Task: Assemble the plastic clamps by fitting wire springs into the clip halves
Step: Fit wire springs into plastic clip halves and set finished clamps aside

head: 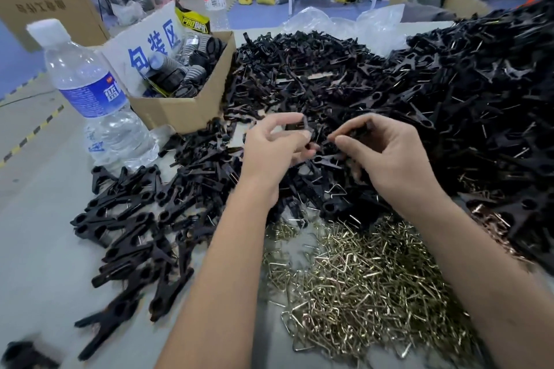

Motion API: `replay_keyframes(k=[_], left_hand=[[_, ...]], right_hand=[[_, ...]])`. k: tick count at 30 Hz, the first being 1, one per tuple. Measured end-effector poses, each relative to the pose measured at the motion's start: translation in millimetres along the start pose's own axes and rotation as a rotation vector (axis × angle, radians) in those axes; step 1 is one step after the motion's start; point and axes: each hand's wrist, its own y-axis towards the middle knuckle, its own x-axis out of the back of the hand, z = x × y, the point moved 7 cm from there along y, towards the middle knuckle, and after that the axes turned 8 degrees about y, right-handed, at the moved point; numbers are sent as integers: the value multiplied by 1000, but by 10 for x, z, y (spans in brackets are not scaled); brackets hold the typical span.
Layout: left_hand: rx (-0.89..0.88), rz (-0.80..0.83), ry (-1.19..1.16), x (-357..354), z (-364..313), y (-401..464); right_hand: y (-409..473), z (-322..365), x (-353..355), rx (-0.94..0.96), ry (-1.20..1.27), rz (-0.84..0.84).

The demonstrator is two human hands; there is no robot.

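Left hand (271, 148): at centre, fingers curled, pinching a small black clip piece (308, 129) between thumb and forefinger, raised clear of the heap, likely so its slot can be seen.
Right hand (386, 153): at 3 o'clock of the left, fingers curled round a dark part; which part, cannot tell.
Clip halves (419, 84): loose heap from 12 to 3 o'clock, within reach.
Wire springs (359, 275): pile at 6 o'clock, beneath the forearms, close for quick picking.
Finished clamps (129, 219): spread at 9 o'clock, apparently set aside.
Water bottle (90, 90): upright at 10 o'clock beside a cardboard box (186, 111).

Grey table (45, 249): clip halves (389, 84), wire springs (359, 278), bottle (90, 93), box (180, 111).
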Motion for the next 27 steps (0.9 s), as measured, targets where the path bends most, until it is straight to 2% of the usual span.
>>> replay_keyframes(k=[2, 5, 10, 16, 27], left_hand=[[-7, 123, -22, -86, 29, -71], [-14, 227, 63, -153, 32, -128], [-29, 236, 87, -153, 38, -137], [-35, 213, 116, -115, 66, -88], [-59, 323, 211, -157, 48, -121]], right_hand=[[-127, 6, 59, 10, -1, 12], [-229, 108, 67, 131, -145, 50], [-303, -22, 26, 42, -222, 135], [-327, 69, 142, 155, -234, -17], [-344, 52, 120, 197, -204, -6]])
